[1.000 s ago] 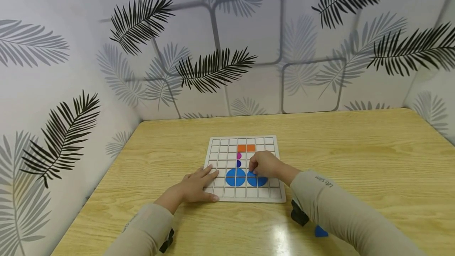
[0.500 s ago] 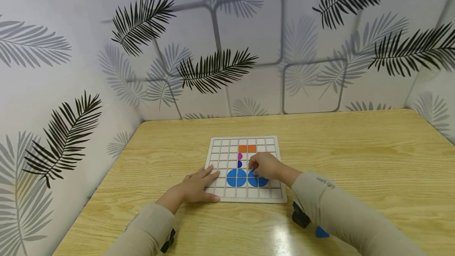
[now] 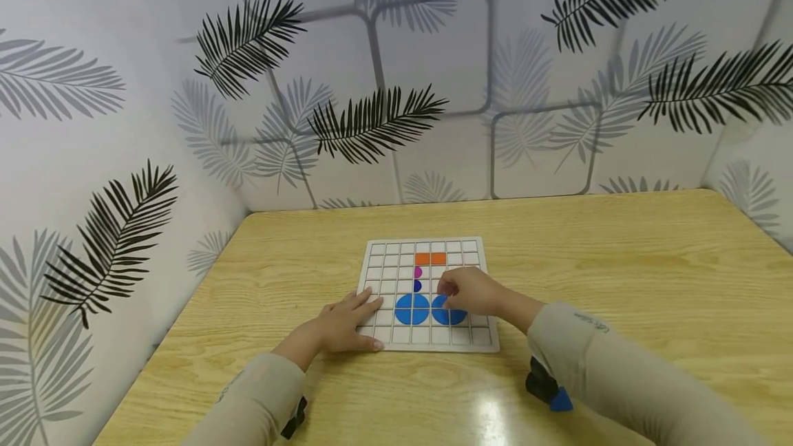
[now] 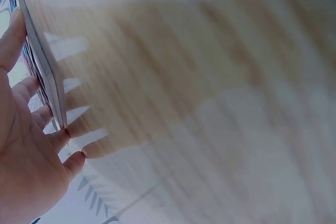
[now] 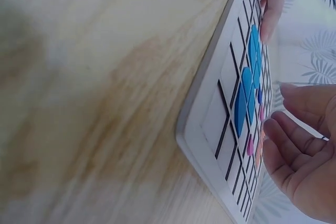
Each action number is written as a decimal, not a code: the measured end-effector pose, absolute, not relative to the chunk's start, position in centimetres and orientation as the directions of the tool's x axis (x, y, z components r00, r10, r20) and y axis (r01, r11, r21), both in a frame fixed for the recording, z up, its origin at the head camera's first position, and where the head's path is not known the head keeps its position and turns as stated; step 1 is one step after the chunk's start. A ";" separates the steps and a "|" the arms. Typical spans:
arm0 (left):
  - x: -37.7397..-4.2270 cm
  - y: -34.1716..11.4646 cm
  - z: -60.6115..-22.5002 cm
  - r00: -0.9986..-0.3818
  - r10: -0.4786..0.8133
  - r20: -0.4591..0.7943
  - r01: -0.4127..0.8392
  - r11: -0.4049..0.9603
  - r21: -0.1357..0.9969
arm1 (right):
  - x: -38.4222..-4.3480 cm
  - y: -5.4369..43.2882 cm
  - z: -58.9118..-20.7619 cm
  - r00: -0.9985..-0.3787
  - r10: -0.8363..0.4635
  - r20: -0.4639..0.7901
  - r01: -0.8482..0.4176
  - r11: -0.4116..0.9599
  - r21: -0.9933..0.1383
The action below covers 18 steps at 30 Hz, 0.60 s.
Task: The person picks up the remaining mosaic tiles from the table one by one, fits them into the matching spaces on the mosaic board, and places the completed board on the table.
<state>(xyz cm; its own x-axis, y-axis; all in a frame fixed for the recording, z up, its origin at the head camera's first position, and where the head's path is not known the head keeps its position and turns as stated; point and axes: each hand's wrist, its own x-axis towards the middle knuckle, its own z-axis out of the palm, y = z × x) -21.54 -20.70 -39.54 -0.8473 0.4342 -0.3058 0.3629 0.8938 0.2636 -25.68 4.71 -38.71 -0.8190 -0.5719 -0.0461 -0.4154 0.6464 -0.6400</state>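
Note:
A white gridded board [image 3: 427,345] lies on the table, carrying flat coloured pieces. My left hand [image 3: 343,322] rests spread on its left edge, thumb at the near corner. Above the right part of the board is my right hand [image 3: 473,291], fingers bent downward. In the right wrist view, the thumb and fingers of the right hand [image 5: 307,140] stand apart with no piece seen between them. Two blue discs made of quarter pieces, a left disc [image 3: 411,310] and a right disc [image 3: 447,315], sit low on the grid; the hand partly covers the right one. A pink piece [image 5: 250,144] lies by its fingers.
Farther up the grid sit orange squares [image 3: 430,258], a magenta half-round piece [image 3: 418,272] and a dark blue one [image 3: 417,285]. A loose blue piece [image 3: 562,400] lies on the wooden table [image 3: 650,281] beside the right wrist's black camera [image 3: 542,380]. A leaf-patterned wall stands behind.
My right hand and forearm have shifted slightly to the right, uncovering more of the loose blue piece. The left hand stays on the board's edge.

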 end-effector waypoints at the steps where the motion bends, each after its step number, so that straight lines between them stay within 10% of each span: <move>1: -21.6 -20.7 -39.5 -0.847 0.433 -0.307 0.361 0.894 0.263 | -25.5 4.9 -38.6 -0.816 -0.577 -0.042 -0.416 0.636 -0.650; 18: -21.8 -20.7 -39.9 -0.850 0.429 -0.306 0.361 0.897 0.257 | -22.8 8.0 -36.7 -0.765 -0.645 0.010 -0.458 0.532 -0.712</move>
<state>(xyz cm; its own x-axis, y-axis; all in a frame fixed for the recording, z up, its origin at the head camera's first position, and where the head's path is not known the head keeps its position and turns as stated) -21.81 -20.66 -39.91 -0.8499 0.4294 -0.3056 0.3607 0.8966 0.2568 -22.83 8.05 -36.71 -0.7645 -0.6445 0.0103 -0.4581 0.5320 -0.7121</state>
